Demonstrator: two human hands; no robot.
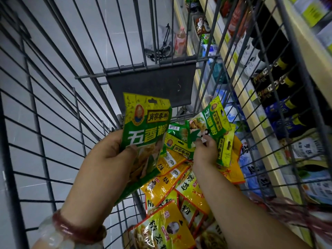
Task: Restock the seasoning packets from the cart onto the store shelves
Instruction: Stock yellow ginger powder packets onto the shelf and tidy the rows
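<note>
I look down into a wire cart. My left hand grips a small stack of green seasoning packets, held upright above the cart floor. My right hand pinches another green packet by its lower edge, lifted over the pile. Under both hands lie several yellow seasoning packets and a few more green ones, heaped in the cart's right half.
Store shelves run along the right, just outside the cart wall, with dark sauce bottles and bagged goods on them. The cart's grey flap stands at the far end. Grey floor lies to the left.
</note>
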